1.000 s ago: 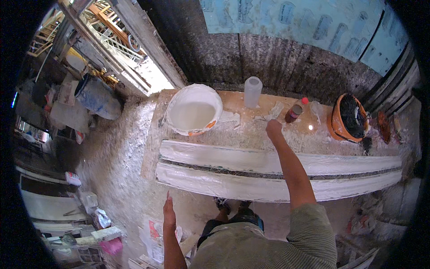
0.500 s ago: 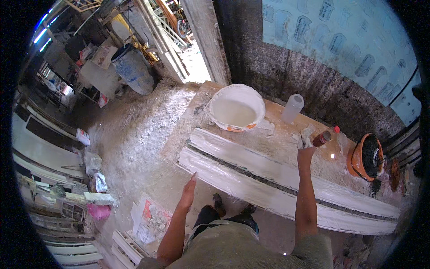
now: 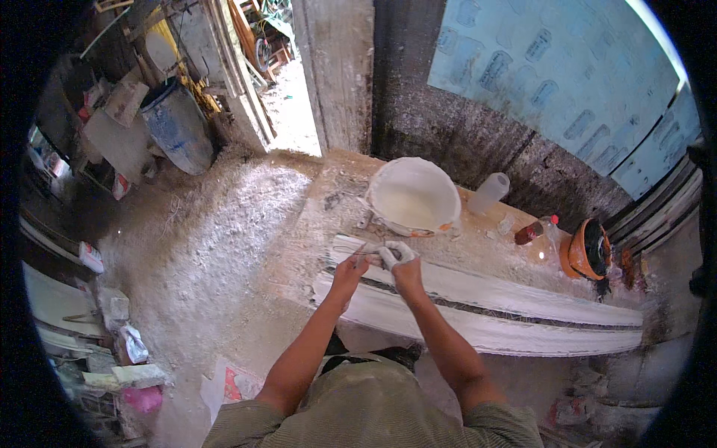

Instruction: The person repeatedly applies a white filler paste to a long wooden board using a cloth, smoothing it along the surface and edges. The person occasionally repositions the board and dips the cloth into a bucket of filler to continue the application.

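My left hand (image 3: 349, 272) and my right hand (image 3: 403, 263) meet above the left end of a long white moulded strip (image 3: 478, 287). The left fingers are pinched together near a thin dark strand (image 3: 360, 252), and whether they grip it is too small to tell. White coating covers the fingers of the right hand, which are curled in close beside the left; what they hold is hidden. Parallel to the first, a second white strip (image 3: 441, 326) lies nearer my body, with a dark gap between. Just beyond the hands stands a white-crusted bucket (image 3: 414, 196) of pale liquid.
Along the back of the dusty board (image 3: 299, 257) are a translucent bottle (image 3: 489, 193), a bottle of dark red liquid (image 3: 529, 233) and an orange bucket (image 3: 575, 252) with a black inside. A blue barrel (image 3: 179, 127) stands far left. Blocks and a pink bag (image 3: 142, 398) lie lower left.
My right hand has come left from beside the red-liquid bottle to join the left hand. The left hand, open before, has moved up and right over the strip, its fingers now closed.
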The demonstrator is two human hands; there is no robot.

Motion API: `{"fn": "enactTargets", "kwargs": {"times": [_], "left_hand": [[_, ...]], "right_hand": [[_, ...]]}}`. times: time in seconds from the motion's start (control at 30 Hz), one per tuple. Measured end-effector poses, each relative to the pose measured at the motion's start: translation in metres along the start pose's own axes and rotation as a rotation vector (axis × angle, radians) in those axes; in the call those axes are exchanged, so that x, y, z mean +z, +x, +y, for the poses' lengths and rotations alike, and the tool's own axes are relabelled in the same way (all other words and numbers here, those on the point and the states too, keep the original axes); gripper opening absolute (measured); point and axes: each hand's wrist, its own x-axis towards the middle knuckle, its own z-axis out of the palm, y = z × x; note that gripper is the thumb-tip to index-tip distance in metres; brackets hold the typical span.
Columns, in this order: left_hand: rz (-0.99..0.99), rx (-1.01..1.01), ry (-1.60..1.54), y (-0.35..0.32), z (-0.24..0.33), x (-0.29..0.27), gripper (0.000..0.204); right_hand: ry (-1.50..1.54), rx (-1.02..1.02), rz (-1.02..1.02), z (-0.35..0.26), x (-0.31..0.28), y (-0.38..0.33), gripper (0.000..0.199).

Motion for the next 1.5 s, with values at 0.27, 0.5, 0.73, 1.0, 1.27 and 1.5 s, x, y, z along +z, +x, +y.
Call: {"fn": "enactTargets", "kwargs": {"times": [0.27, 0.5, 0.73, 1.0, 1.27, 1.5], "left_hand": [[0.031, -0.088, -0.053, 0.032, 0.025, -0.104, 0.03], [0.167, 0.026, -0.185, 0.043, 0.019, -0.135, 0.03], [0.109, -0.093, -0.185, 0.048, 0.044, -0.177, 0.031], [0.023, -0.147, -0.039, 0.043, 0.032, -0.185, 0.032], [0.014, -0.179, 0.069, 0.044, 0.032, -0.202, 0.031], [-0.002, -0.336, 0.146, 0.044, 0.034, -0.192, 0.038]], "right_hand": [[-0.102, 0.111, -0.134, -0.001, 0.125, 0.011, 0.027], [-0.293, 0.256, -0.229, 0.022, 0.137, 0.019, 0.028], [-0.587, -0.271, -0.17, 0.015, 0.161, 0.068, 0.039], [-0.342, -0.135, -0.225, -0.013, 0.168, 0.083, 0.026], [-0.302, 0.178, -0.187, 0.01, 0.122, 0.062, 0.022], [-0.448, 0.085, 0.337, 0.096, 0.086, 0.049, 0.019]]}}
